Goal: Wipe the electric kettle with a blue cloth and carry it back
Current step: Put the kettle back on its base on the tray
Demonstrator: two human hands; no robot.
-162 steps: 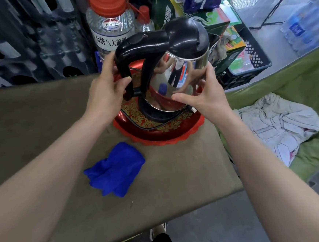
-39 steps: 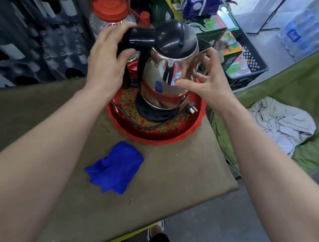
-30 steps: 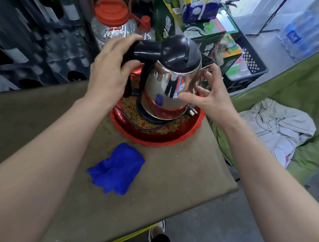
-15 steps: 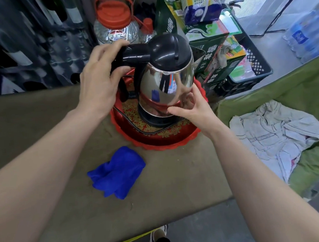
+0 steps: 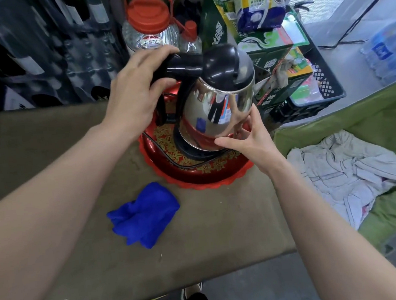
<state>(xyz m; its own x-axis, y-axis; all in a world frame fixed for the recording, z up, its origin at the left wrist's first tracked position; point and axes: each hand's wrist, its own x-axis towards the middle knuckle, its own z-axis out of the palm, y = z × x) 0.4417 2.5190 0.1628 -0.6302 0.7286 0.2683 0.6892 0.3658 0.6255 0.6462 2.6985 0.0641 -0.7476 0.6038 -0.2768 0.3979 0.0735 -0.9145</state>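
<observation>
A shiny steel electric kettle (image 5: 215,108) with a black lid and black handle is tilted over its black base in a red tray (image 5: 201,173). My left hand (image 5: 136,95) is closed around the top of the handle. My right hand (image 5: 248,138) presses its fingers against the kettle's lower right side. A crumpled blue cloth (image 5: 145,213) lies on the brown table (image 5: 222,230), in front of the tray and left of it, with neither hand on it.
Behind the tray stand a big water jug with a red cap (image 5: 149,28) and green cartons (image 5: 270,56). A black crate (image 5: 325,90) sits at the right. A pale garment (image 5: 345,173) lies on green fabric right of the table. The table's front edge is near my feet.
The kettle has tipped a little further, spout away to the right. My right hand has slid lower along its side. The cloth lies where it was.
</observation>
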